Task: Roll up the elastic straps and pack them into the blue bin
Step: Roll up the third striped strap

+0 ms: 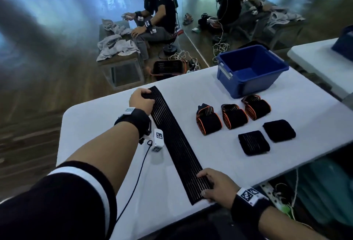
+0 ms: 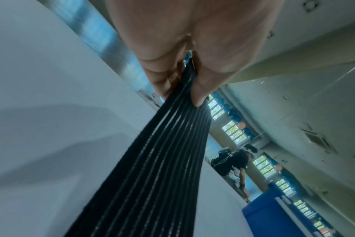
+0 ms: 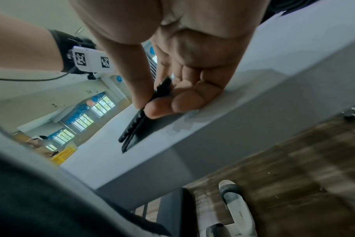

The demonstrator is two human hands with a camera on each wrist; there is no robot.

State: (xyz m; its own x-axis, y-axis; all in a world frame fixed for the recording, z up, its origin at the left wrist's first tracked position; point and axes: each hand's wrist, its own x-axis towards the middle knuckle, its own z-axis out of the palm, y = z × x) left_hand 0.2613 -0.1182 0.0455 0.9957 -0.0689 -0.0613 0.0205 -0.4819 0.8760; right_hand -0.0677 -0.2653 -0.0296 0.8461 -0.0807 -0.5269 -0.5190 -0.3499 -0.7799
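A long black elastic strap (image 1: 176,142) with thin pale stripes lies stretched flat across the white table (image 1: 219,91). My left hand (image 1: 141,100) grips its far end, thumb and fingers pinching the strap (image 2: 162,160). My right hand (image 1: 214,184) pinches the near end at the table's front edge, thumb on top and fingers below the strap (image 3: 136,128). The blue bin (image 1: 250,71) stands at the far right of the table with nothing showing inside it.
Three rolled black straps with orange edges (image 1: 232,115) lie in a row in front of the bin. Two folded black straps (image 1: 254,142) lie nearer to me. Another person (image 1: 154,7) sits at a table with cloths beyond. A second white table (image 1: 315,58) stands at right.
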